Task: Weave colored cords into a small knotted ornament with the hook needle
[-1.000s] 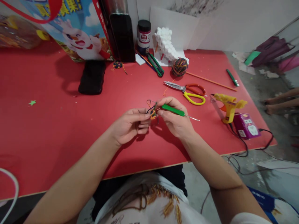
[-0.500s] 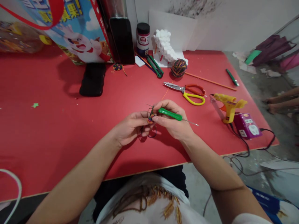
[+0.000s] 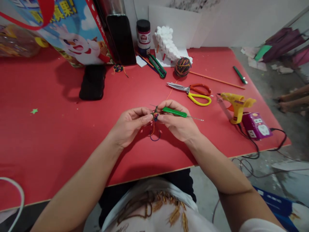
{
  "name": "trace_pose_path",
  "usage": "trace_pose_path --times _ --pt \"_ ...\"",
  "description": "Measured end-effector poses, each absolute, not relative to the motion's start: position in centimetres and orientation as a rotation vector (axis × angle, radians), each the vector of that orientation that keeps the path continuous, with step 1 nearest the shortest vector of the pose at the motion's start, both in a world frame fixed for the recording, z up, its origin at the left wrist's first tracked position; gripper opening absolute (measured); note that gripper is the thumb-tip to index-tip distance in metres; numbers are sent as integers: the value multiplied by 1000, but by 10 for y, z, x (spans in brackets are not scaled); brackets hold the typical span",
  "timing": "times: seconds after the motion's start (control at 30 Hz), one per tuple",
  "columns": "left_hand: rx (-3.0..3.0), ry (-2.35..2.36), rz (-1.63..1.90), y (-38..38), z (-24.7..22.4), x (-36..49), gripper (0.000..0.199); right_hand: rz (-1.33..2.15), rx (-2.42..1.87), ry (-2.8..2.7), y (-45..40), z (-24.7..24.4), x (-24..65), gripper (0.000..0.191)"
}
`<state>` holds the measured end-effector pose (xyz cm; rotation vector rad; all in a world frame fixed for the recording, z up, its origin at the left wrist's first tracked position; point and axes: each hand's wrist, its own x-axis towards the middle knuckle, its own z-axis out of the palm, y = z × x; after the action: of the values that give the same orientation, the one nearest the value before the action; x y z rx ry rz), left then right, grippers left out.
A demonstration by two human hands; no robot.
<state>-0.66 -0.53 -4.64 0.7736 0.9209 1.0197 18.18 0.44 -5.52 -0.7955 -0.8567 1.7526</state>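
A red table [image 3: 60,145] is spreading across most of the view, and a printed bag [image 3: 79,48] is standing at its back left. Over the middle of the table, the 2 hands are meeting. The left hand [image 3: 129,125] is keeping a narrow grip, its thumb and fingertips pinching the small yarn piece. The right hand [image 3: 180,127] is pinching the same piece from the other side while also holding a green-handled hook.

An upright phone [image 3: 122,40] is leaning beside the bag, and a dark flat case [image 3: 92,82] is lying before them. A white bumpy model [image 3: 166,42] is standing at the back, next to a dark-lidded jar [image 3: 143,38]. At the right, a yellow glue gun [image 3: 235,103] is resting just beside a purple power block [image 3: 257,125]. Scissors [image 3: 187,89] with 1 red and 1 yellow handle are lying beyond the right hand.

Behind the scissors, a multicoloured yarn ball [image 3: 182,67] is sitting near the model, an orange strand running from it toward the hands. The green-handled hook [image 3: 174,112] is slanting across the right hand, a thin metal end sticking out to the right.

The yarn piece [image 3: 155,116] is sitting between the 2 sets of fingertips, loose loops hanging below it. A tiny green star [image 3: 34,111] is lying far left.
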Motion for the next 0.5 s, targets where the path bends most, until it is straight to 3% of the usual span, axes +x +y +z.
trace_pose_path --times 0.17,0.5 --pt "615 819 927 -2 -48 -8 34 1895 -733 -741 7 -57 182 35" --pt "655 861 948 -4 -50 -7 34 1840 -751 -697 6 -54 179 29"
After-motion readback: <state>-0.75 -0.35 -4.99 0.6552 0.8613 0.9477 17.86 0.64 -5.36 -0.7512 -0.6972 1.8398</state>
